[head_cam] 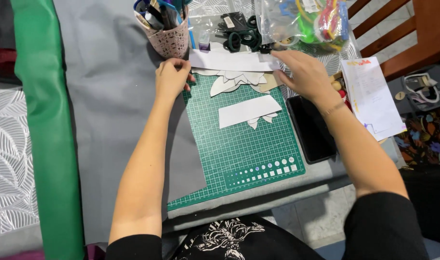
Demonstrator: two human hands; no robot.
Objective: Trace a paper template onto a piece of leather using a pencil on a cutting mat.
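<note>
While both hands pinch the long white paper strip (232,61) by its ends, left hand (171,77) and right hand (304,72) keep it flat above the green gridded cutting mat (244,154).

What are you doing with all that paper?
A person is pressing a long white paper strip at the far edge of a green cutting mat. The left hand holds one end, the right hand the other. Leaf-shaped paper cutouts lie beneath it, and another white piece sits mid-mat. A black phone lies beside the mat.
</note>
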